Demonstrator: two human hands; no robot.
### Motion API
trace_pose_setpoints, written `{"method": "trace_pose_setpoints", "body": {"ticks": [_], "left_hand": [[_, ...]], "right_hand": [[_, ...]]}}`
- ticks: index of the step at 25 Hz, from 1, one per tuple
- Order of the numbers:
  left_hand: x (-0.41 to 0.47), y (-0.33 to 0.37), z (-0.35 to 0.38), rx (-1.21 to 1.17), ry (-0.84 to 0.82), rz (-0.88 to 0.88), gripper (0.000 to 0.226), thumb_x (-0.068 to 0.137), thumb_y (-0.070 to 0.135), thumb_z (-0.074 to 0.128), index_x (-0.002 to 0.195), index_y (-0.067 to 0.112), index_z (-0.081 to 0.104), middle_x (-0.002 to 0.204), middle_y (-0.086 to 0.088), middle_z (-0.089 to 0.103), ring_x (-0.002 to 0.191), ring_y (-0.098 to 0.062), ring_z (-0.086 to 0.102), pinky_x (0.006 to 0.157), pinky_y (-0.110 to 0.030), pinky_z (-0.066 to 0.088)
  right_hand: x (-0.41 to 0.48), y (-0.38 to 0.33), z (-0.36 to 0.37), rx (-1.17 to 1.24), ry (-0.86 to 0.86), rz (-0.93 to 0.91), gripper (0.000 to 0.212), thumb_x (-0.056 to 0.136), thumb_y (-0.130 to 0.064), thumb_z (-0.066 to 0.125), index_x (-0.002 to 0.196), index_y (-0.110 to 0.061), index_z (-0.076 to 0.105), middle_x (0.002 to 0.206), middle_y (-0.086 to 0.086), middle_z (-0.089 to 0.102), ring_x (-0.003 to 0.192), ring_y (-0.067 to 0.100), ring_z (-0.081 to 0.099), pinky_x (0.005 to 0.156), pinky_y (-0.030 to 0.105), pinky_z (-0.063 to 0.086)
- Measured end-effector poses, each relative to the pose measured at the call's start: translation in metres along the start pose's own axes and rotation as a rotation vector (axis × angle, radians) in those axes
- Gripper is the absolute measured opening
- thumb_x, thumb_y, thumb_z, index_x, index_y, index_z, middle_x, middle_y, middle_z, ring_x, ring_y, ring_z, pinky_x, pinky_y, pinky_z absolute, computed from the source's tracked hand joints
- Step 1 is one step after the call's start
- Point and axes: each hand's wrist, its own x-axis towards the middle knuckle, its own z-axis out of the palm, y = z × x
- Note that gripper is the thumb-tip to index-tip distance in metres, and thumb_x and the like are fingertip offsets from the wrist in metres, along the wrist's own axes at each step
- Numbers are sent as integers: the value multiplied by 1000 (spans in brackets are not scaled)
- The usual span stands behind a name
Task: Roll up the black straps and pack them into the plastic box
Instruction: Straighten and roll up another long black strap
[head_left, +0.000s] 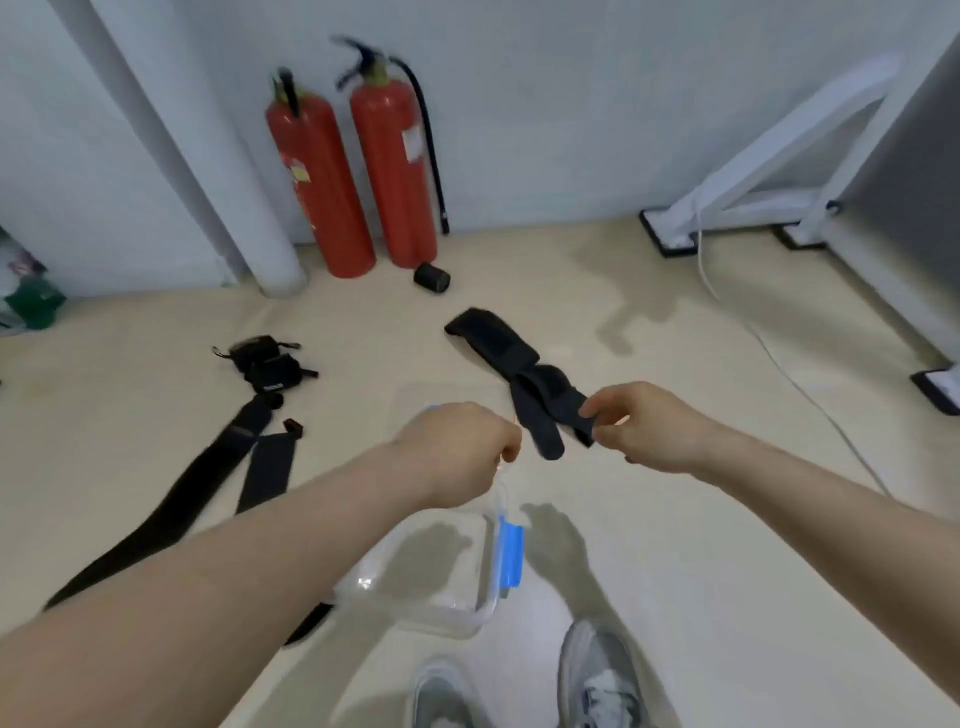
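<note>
Right hand (655, 427): thumb and fingers pinch black strap (519, 364), centre.
Left hand (457, 447): fingers curled; grip cannot be told.
Plastic box (488, 603): near, under left hand.
Loose straps (208, 467): left floor.
Rolled strap (431, 277): far, beside fire extinguishers (389, 171).

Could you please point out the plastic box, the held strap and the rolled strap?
plastic box (441, 582): head view, its clear wall.
held strap (519, 364): head view, its folded middle.
rolled strap (432, 278): head view, its side.
</note>
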Motion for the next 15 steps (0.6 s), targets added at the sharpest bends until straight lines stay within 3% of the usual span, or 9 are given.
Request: {"method": "trace_pose_setpoints", "body": {"ticks": [3, 6, 8, 10, 12, 14, 15], "left_hand": [[65, -45, 54, -390, 14, -163, 33, 96, 10, 45, 114, 24, 68, 95, 8, 62, 90, -14, 58, 76, -23, 43], [78, -63, 81, -806, 38, -357, 29, 95, 8, 45, 95, 21, 71, 75, 11, 62, 63, -1, 58, 57, -12, 41], [79, -74, 88, -916, 9, -443, 35, 92, 3, 43, 88, 25, 70, 79, 11, 62, 63, -2, 57, 54, -10, 39], [85, -81, 88, -1011, 17, -531, 38, 91, 2, 42, 84, 29, 67, 89, 10, 64, 72, -4, 58, 56, -7, 40], [95, -86, 79, -1111, 33, -588, 35, 92, 1, 43, 87, 26, 67, 91, 9, 65, 76, -5, 56, 61, -7, 39], [108, -90, 68, -1219, 15, -631, 32, 92, 0, 43, 93, 20, 67, 90, 4, 66, 77, -8, 56, 68, -12, 42], [117, -90, 64, -1274, 9, -647, 31, 91, 0, 43, 96, 19, 66, 91, 2, 68, 79, -12, 57, 72, -17, 44]], "right_hand": [[80, 28, 53, -97, -97, 29, 44, 94, -14, 59, 137, -15, 54, 131, 4, 59, 116, 20, 56, 87, 20, 38], [94, 32, 74, -113, -252, 119, 57, 96, -17, 58, 149, -18, 38, 151, 2, 43, 133, 20, 46, 100, 23, 39], [97, 20, 72, -116, -323, 141, 63, 96, -18, 57, 153, -20, 30, 156, 0, 34, 136, 18, 43, 102, 25, 38], [108, 3, 63, -104, -333, 174, 62, 96, -16, 58, 152, -16, 32, 155, 3, 37, 136, 21, 43, 103, 28, 41], [127, -12, 51, -122, -309, 192, 53, 93, -10, 60, 143, -3, 41, 137, 13, 52, 123, 32, 51, 96, 31, 47], [156, -23, 39, -149, -306, 186, 53, 90, -8, 62, 140, -3, 44, 112, 5, 57, 103, 28, 53, 77, 17, 48], [172, -26, 33, -143, -303, 192, 57, 90, -10, 62, 143, -9, 43, 115, 1, 55, 104, 24, 52, 78, 14, 45]]}}
